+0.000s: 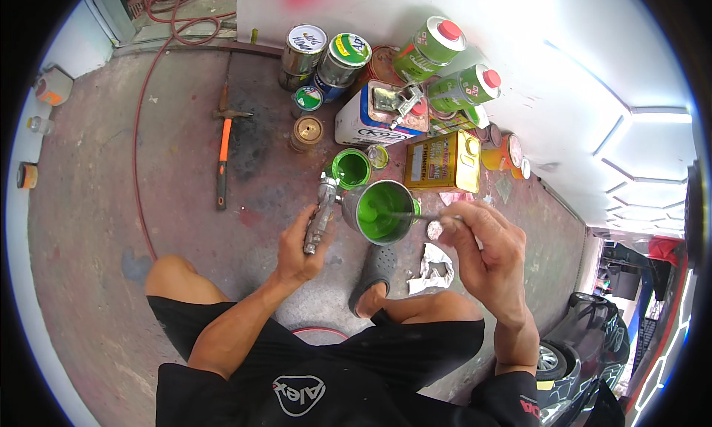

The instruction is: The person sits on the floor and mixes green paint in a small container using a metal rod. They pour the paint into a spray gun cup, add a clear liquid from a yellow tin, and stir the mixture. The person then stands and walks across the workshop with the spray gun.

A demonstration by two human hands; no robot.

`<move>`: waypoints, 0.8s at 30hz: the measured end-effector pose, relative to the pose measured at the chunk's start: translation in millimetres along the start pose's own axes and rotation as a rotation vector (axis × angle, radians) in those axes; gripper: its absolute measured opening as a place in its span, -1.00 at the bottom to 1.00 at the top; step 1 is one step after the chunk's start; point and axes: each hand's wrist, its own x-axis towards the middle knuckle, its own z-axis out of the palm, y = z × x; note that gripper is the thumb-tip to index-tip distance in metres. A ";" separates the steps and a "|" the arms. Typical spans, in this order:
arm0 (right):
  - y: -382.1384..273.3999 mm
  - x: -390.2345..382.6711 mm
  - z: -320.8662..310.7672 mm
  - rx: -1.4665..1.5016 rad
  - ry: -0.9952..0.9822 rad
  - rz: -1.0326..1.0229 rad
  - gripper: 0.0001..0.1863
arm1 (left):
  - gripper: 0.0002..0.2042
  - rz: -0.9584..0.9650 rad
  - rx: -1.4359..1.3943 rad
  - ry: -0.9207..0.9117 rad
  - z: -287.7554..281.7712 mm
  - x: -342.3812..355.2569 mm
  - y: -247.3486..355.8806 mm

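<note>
My left hand [298, 247] is closed around the handle of a metal spray gun [322, 213]. The gun's grey cup [402, 198] stands open toward me, with bright green paint [375, 213] inside. My right hand [491, 253] pinches a thin stirring stick [417, 216], whose far end reaches into the cup over the paint; whether its tip is dipped cannot be told. Just beyond the cup sits an open can [351, 169] with green inside, and beside it a small clear cup [377, 157] with yellow-green residue.
Beyond are metal paint cans [303, 50], green canisters [430, 50], a white-blue canister [365, 126] bearing another spray gun [406, 106], and a yellow tin [443, 162]. An orange-handled hammer [223, 156] and a red hose [136, 130] lie left; crumpled white paper [432, 270] lies right.
</note>
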 end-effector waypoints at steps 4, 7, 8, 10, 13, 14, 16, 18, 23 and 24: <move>5.0 10.8 12.4 0.015 0.040 -0.033 -0.90 | -0.57 0.003 0.037 -0.022 -2.7 -0.1 -0.5; -2.8 8.9 15.1 0.123 -0.012 -0.014 -0.87 | -0.57 -0.011 0.029 -0.008 -1.7 -0.6 -2.6; -3.2 5.0 9.1 0.119 -0.035 0.000 -0.85 | -0.57 -0.032 0.011 -0.006 -1.9 -0.4 -3.0; -1.2 1.8 4.0 0.068 -0.036 0.028 -0.83 | -0.57 -0.039 0.001 0.001 -1.0 -1.0 -1.7; 3.6 7.5 6.2 -0.001 0.016 0.040 -0.85 | -0.57 0.000 0.029 0.002 0.4 0.1 0.0; 4.9 11.5 12.2 0.027 0.027 0.025 -0.85 | -0.57 0.005 0.046 -0.007 0.8 0.1 0.2; 3.1 13.9 16.0 0.084 0.000 0.013 -0.86 | -0.56 0.003 0.063 -0.010 -2.1 -0.3 -0.4; -5.4 9.7 7.9 0.121 -0.069 0.026 -0.86 | -0.56 -0.008 0.046 -0.014 -2.1 -0.5 0.2; 5.3 9.6 8.1 0.008 0.035 0.010 -0.85 | -0.58 -0.011 0.029 -0.002 -0.8 -0.9 1.4; 6.5 12.8 12.7 0.025 0.056 0.005 -0.85 | -0.58 -0.011 0.042 0.004 -1.8 -0.8 1.6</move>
